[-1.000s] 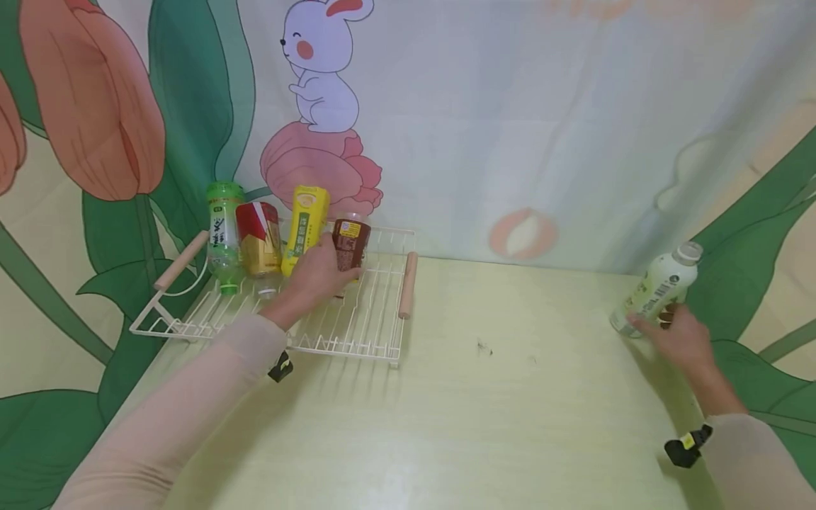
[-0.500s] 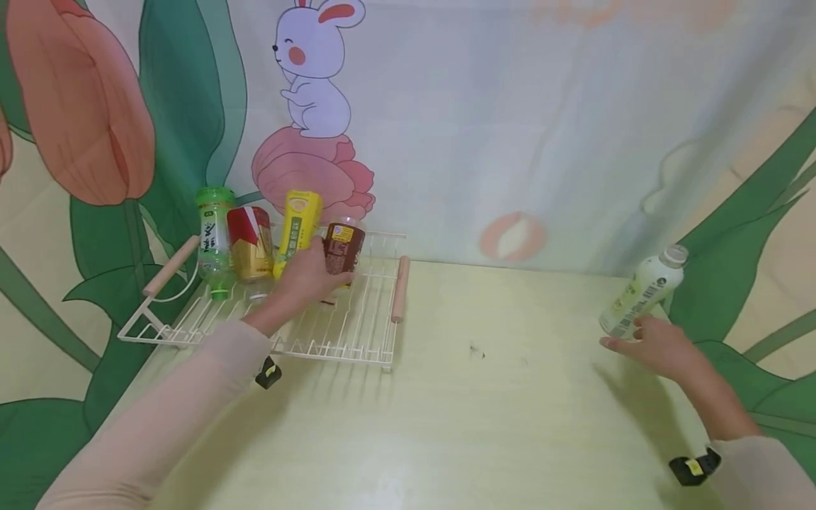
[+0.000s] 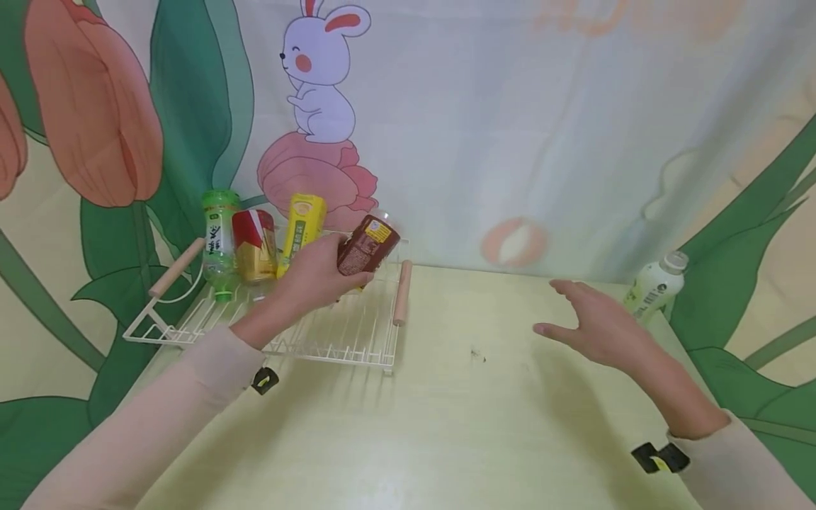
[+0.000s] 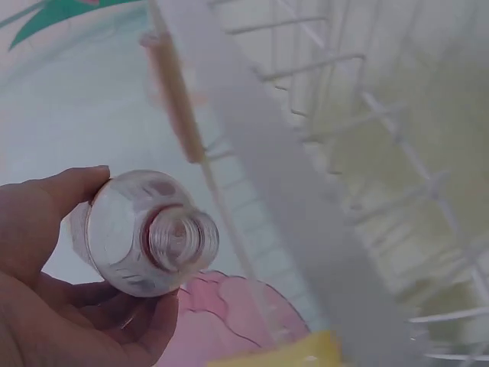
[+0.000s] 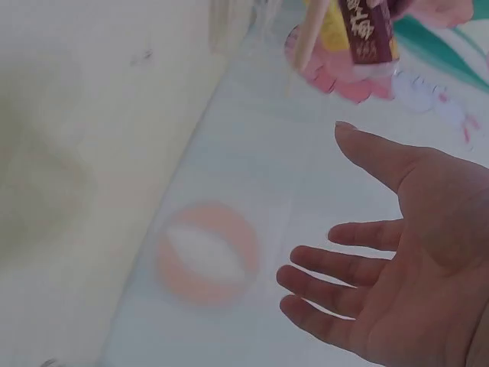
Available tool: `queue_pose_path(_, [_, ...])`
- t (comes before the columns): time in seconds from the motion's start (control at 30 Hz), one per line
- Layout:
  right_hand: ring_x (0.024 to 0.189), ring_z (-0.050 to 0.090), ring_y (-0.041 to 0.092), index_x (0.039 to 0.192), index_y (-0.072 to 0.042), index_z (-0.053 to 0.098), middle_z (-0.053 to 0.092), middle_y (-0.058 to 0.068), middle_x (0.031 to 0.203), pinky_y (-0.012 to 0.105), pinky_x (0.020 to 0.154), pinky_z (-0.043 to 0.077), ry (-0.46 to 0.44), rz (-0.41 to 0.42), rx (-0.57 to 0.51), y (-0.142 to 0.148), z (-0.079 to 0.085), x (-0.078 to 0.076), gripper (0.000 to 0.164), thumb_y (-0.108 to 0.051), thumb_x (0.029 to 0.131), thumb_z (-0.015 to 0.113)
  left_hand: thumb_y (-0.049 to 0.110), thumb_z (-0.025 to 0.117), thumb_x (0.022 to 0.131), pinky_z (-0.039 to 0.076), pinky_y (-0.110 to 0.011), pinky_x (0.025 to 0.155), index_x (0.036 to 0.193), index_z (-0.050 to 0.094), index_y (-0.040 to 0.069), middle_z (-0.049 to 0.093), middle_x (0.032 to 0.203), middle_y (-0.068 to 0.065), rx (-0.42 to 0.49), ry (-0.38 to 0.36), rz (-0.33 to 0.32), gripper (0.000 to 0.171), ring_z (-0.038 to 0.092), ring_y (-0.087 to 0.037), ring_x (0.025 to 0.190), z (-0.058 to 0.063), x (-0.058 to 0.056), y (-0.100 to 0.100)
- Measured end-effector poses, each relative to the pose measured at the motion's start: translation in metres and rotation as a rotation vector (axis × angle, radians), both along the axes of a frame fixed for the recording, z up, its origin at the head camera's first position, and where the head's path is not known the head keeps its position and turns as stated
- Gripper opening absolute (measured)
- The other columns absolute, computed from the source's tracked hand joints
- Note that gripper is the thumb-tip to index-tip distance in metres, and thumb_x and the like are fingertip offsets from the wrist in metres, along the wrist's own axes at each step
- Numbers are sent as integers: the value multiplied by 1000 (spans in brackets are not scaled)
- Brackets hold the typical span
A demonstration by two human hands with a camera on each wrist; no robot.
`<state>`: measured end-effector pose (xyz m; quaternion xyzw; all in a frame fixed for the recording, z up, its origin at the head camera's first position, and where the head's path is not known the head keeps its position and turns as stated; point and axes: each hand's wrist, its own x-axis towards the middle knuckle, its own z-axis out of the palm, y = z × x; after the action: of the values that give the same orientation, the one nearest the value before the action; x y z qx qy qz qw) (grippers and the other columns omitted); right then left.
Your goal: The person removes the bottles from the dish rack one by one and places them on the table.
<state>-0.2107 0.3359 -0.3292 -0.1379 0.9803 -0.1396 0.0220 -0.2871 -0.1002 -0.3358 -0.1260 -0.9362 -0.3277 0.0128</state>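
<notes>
In the head view, my left hand (image 3: 312, 273) grips a bottle with a dark brown label (image 3: 368, 248), tilted to the right over the white wire rack (image 3: 331, 359). The left wrist view shows the bottle's clear threaded neck (image 4: 183, 238), uncapped and facing the camera, with thumb and fingers around the body. My right hand (image 3: 605, 329) hovers above the table, fingers extended and thumb apart, holding nothing. Behind it stands a white-and-green bottle (image 3: 658, 287), its lower part partly hidden by that hand.
A green bottle (image 3: 219, 237), a red-and-gold container (image 3: 255, 244) and a yellow bottle (image 3: 304, 227) lean in the rack. The rack has wooden handles, one at its right side (image 3: 403, 292). A printed curtain (image 3: 446, 142) hangs behind the pale table (image 3: 459, 418).
My right hand has let go of the white-and-green bottle and moved left, fingers spread. The brown-labelled bottle in my left hand has shifted right and tilted further.
</notes>
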Motion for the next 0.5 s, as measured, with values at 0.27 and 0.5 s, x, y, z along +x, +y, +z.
queue_pose_path(0.27, [146, 40, 49, 163, -1, 33, 42, 26, 160, 66, 113, 40, 129, 103, -2, -48, 19, -8, 94, -44, 94, 80, 31, 88, 88, 60, -43, 92, 144, 55, 4, 67, 125, -11, -58, 139, -126, 70, 63, -28, 109, 15, 15, 29])
queue_pose_path(0.5, [145, 45, 44, 160, 1, 39, 45, 21, 161, 62, 113, 42, 339, 220, 35, -80, 20, -21, 97, -41, 88, 88, 33, 89, 87, 53, -39, 94, 143, 59, 3, 67, 128, -10, -207, 274, -202, 71, 55, -27, 111, 18, 20, 57])
